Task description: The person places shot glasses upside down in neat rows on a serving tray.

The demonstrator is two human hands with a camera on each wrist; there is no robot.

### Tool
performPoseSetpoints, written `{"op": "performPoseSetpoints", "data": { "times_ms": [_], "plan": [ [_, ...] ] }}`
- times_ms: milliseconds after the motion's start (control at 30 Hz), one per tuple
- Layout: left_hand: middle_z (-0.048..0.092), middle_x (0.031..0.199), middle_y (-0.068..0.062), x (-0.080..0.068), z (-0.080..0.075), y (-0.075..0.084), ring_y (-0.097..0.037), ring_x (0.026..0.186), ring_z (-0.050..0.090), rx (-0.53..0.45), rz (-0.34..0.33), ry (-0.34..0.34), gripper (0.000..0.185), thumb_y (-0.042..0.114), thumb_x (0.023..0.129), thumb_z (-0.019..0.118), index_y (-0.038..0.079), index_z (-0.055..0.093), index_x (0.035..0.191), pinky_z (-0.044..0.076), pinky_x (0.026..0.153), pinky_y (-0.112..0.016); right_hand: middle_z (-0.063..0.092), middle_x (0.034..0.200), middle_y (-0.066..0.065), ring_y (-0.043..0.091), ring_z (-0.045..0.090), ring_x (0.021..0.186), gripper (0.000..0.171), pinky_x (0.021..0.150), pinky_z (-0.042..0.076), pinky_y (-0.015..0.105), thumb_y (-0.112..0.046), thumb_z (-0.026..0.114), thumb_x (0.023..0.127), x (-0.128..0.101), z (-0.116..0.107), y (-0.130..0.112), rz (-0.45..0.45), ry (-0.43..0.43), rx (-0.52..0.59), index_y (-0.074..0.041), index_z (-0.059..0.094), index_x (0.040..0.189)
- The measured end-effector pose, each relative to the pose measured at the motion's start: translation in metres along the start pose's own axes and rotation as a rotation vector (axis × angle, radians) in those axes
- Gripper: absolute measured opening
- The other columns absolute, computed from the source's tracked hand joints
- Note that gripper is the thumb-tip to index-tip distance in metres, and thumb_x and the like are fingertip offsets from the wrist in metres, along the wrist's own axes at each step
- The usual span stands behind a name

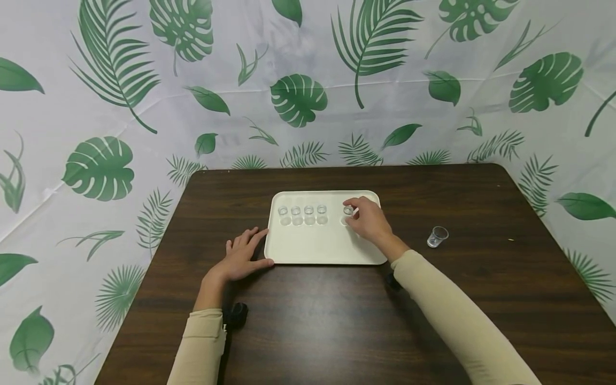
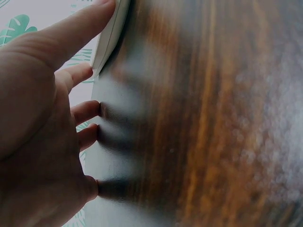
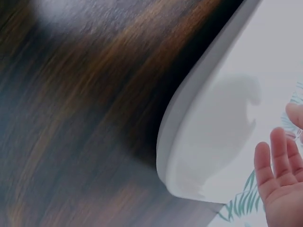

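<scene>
Toward the right side of a cream-coloured tray [image 1: 322, 246], my right hand [image 1: 370, 220] pinches a small clear shot glass [image 1: 348, 210] between thumb and fingers. Several matching shot glasses [image 1: 309, 211] stand in a row along the tray's far left part, with a gap between them and the held one. My left hand [image 1: 240, 260] lies at the tray's left edge, fingers spread, with thumb and forefinger touching the rim. The left wrist view shows its other fingertips [image 2: 92, 135] on the table. In the right wrist view the held glass is out of sight.
Another shot glass [image 1: 437, 237] is on the dark wooden table [image 1: 308, 321], right of the tray and beside my right forearm. Behind the table hangs a white cloth [image 1: 250, 123] with green leaves.
</scene>
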State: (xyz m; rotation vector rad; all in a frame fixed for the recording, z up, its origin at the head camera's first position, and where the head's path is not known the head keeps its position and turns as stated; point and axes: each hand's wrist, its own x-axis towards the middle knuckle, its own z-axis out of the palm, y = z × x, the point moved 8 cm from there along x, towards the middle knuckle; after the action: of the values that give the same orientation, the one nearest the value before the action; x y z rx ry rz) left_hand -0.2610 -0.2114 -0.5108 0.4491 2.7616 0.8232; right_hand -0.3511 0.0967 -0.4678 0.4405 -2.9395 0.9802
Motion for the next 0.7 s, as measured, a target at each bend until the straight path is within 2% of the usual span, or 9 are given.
{"op": "performPoseSetpoints", "data": {
  "times_ms": [267,433,700],
  "plan": [
    [0.018,0.159,-0.02,-0.001,-0.002,0.003,-0.044,0.143,0.013,0.001,-0.014,0.001,0.086,0.05,0.089,0.068,0.019,0.026,0.157,-0.001,0.103,-0.073,0.064,0.107,0.012,0.023,0.067,0.084,0.045,0.075,0.051,0.038,-0.005,0.07,0.083,0.002,0.006,-0.007,-0.041,0.044,0.041,-0.005,0.063,0.128],
    [0.018,0.158,-0.022,-0.001,-0.002,0.002,-0.045,0.142,0.014,-0.009,0.002,0.012,0.087,0.051,0.088,0.068,0.017,0.026,0.157,0.0,0.101,-0.074,0.064,0.11,0.014,0.025,0.067,0.087,0.044,0.078,0.051,0.04,-0.003,0.07,0.085,0.002,0.01,-0.011,-0.041,0.044,0.064,-0.004,0.063,0.128],
    [0.017,0.159,-0.019,0.001,0.002,-0.003,-0.043,0.143,0.012,0.004,0.001,-0.001,0.088,0.056,0.088,0.066,0.02,0.025,0.157,-0.001,0.102,-0.074,0.063,0.113,0.013,0.025,0.067,0.09,0.042,0.08,0.051,0.041,-0.004,0.068,0.088,0.003,0.014,-0.017,-0.042,0.03,0.065,-0.006,0.062,0.13]
  ]
}}
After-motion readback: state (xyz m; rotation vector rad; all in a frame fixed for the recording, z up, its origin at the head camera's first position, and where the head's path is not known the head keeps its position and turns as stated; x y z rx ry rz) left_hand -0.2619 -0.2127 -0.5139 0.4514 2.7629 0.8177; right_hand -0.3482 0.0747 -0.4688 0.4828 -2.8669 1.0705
